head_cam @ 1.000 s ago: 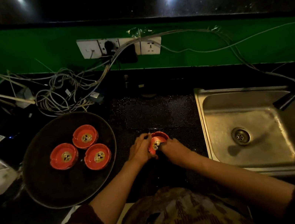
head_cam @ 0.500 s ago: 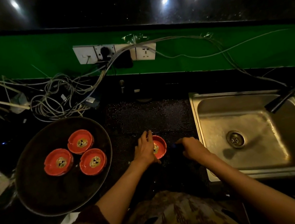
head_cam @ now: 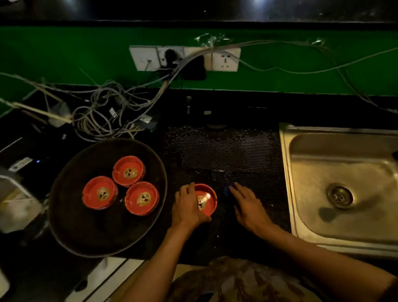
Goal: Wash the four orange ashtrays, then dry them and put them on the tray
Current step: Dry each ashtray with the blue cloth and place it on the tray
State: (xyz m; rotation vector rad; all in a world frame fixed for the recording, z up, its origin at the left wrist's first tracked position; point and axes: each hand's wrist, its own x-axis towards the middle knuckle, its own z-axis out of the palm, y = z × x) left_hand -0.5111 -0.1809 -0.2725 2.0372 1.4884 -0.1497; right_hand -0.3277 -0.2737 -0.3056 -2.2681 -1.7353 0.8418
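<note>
Left hand (head_cam: 189, 209) grips the round orange ashtray (head_cam: 206, 198); right hand (head_cam: 248, 206), fingers released, rests on the bench. Carry it level onto the round dark tray (head_cam: 73, 224).

3 orange ashtrays (head_cam: 118, 185) upright on the round dark tray (head_cam: 80, 234); a 4th ashtray (head_cam: 206, 199) just beside it.
</note>
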